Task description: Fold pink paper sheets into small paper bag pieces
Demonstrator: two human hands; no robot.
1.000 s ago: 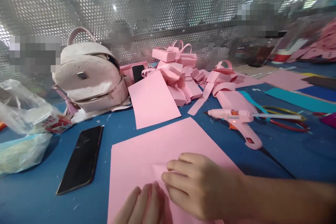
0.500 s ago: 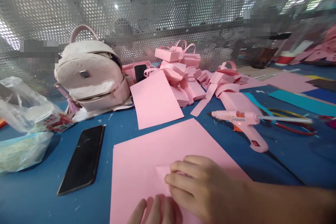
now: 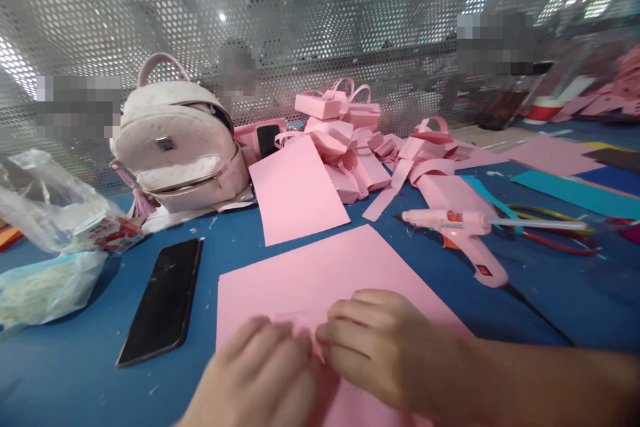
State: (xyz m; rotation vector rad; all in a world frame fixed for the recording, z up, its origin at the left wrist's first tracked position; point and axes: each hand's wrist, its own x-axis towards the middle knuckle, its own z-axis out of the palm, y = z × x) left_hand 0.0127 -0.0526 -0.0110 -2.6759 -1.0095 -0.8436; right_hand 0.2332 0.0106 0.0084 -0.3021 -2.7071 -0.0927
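A large pink sheet (image 3: pixel 320 273) lies flat at the bottom middle of the blue table. Over it, my left hand (image 3: pixel 265 373) and my right hand (image 3: pixel 385 347) are side by side, their fingertips almost meeting. Both hands have their fingers curled and pinched on a small pink paper piece (image 3: pixel 305 322), mostly hidden under the fingers. Behind the large sheet lies a smaller pink sheet (image 3: pixel 300 193). A pink glue gun (image 3: pixel 463 233) rests on its side to the right.
A black phone (image 3: pixel 163 300) and plastic bags (image 3: pixel 55 287) lie at left, a pale backpack (image 3: pixel 175 147) behind them. Pink paper boxes (image 3: pixel 345 127) are piled at the back. Right of the glue gun are scissors (image 3: pixel 555 240) and a teal strip (image 3: pixel 575 193).
My left hand has moved up and forward from the bottom edge, and its fingers have closed beside my right hand. My right hand has hardly moved. The view has shifted slightly.
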